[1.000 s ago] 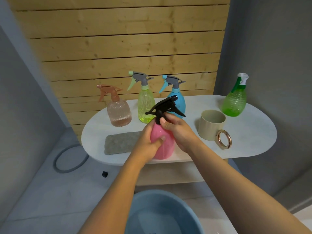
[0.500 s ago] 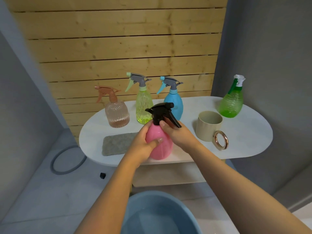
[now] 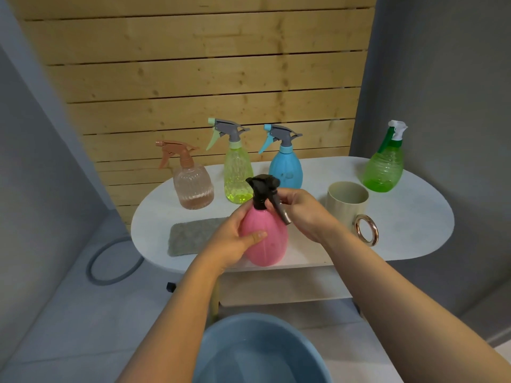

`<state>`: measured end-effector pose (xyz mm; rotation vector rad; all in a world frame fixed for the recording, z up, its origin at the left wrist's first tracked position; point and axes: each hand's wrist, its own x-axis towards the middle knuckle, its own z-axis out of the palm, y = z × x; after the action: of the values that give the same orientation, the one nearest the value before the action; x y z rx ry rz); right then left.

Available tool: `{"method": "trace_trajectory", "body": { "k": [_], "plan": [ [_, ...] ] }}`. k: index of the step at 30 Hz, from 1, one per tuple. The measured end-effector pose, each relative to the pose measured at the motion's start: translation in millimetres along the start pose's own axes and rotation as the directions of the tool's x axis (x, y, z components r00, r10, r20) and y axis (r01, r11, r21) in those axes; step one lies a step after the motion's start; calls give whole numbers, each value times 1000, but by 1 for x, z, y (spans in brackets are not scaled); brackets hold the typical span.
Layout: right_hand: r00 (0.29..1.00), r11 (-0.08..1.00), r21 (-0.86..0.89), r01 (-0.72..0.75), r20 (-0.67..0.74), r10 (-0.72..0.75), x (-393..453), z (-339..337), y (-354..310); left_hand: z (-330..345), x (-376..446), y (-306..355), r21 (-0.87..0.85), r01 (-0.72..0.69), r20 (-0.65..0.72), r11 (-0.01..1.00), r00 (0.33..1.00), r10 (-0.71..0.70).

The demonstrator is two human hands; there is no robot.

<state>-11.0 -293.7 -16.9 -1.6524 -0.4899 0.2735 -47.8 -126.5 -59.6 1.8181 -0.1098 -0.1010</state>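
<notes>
Setting: white oval table [image 3: 409, 217] before a wooden slat wall [image 3: 193, 78].
Pink spray bottle [image 3: 269, 244]: upright at the table's front edge, black trigger head [image 3: 262, 189] on its neck.
Left hand [image 3: 235, 241]: wraps the pink body, thumb across the front.
Right hand [image 3: 307, 214]: fingers curled round the black trigger head at its collar.
Behind, 10 to 2 o'clock of the pink one: peach bottle [image 3: 193, 186], yellow-green bottle [image 3: 237, 175], blue bottle [image 3: 286, 168], green bottle [image 3: 384, 170].
3 o'clock: beige mug [image 3: 347, 205], gold ring handle.
9 o'clock: grey cloth [image 3: 190, 236], flat.
6 o'clock: blue basin [image 3: 235, 335], on the floor.
</notes>
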Motion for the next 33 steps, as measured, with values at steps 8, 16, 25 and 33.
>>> {"method": "trace_trajectory", "body": {
  "k": [8, 16, 25, 33],
  "plan": [
    [996, 993, 115, -4, 91, -6, 0, 3, -4, -2, 1, 2, 16, -5, 26, 1000, 1000, 4],
    [952, 992, -113, 58, -292, -89, -2, 25, 2, 5, 2, 3, 102, 23, -56, 995, 998, -17],
    [998, 962, 265, -63, 26, 58, 1, 4, -5, 7, 4, 4, 63, -21, -23, 998, 999, 23],
    [916, 999, -33, 5, -400, -17, -1, 37, -1, 8, 7, 0, -46, -38, -38, 998, 999, 36]
  ]
}}
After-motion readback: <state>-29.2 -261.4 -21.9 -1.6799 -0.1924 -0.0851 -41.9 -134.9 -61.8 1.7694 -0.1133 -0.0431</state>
